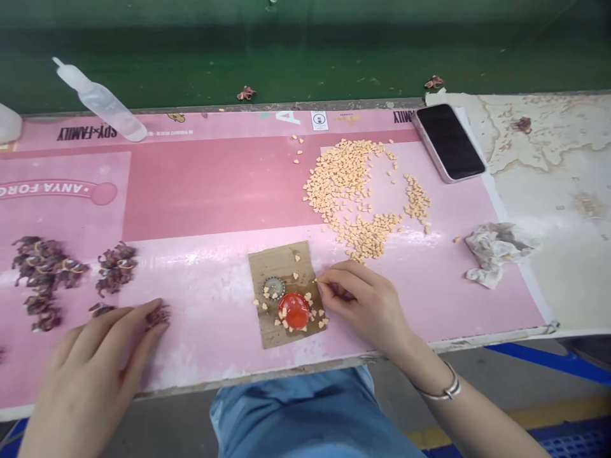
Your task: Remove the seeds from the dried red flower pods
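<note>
My left hand (102, 356) is at the lower left, thumb and fingers closed around a small dark reddish-brown piece (157, 315). More such dark pieces (42, 270) lie in clusters beyond it. My right hand (360, 302) pinches a tiny pale piece at the right edge of a brown cardboard square (272, 334). On that cardboard sit a red bottle cap (296, 312) and a silver bottle cap (274, 288), with small beige pieces in and around them. A large spread of beige pieces (338, 178) lies beyond my right hand.
A phone (450, 143) rests at the back right, with a crumpled tissue (496, 251) nearer the front. A translucent squeeze bottle (107, 108) lies at the back left. The table's front edge (310, 369) runs close to my body.
</note>
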A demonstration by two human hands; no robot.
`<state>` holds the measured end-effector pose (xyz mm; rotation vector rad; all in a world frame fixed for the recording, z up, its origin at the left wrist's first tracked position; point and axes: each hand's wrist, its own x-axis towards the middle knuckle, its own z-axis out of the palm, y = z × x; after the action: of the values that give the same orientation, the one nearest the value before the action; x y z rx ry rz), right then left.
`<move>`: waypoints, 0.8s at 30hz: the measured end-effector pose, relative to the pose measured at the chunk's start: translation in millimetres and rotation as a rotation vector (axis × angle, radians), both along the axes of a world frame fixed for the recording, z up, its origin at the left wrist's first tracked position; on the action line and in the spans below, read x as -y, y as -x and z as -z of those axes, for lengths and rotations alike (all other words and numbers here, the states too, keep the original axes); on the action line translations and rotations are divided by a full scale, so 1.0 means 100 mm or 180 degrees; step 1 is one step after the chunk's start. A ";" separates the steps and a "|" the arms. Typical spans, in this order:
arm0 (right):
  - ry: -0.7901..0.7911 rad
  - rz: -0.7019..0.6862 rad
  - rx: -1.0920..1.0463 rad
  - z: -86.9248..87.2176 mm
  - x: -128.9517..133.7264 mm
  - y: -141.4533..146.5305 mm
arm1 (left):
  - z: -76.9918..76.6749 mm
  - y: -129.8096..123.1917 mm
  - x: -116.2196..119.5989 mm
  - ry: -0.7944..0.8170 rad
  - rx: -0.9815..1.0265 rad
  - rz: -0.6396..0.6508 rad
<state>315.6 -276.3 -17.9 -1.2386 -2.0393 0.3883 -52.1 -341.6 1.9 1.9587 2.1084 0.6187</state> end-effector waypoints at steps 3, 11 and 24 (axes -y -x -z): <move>0.0139 -0.0022 -0.0175 -0.07 0.00 -0.03 | 0.03 -0.06 0.06 -0.0220 -0.0378 0.0186; -0.0036 -0.0415 -0.0471 -0.51 0.13 0.15 | -0.22 -0.75 0.06 -0.0344 0.1685 0.0067; 0.0215 -0.1040 -0.0860 -0.59 0.28 0.28 | -0.49 -1.34 0.18 0.1469 0.3933 -0.0030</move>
<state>287.7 -303.8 40.7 -0.8355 -2.0028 0.7421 81.7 -359.4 50.5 0.8684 1.2704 0.9008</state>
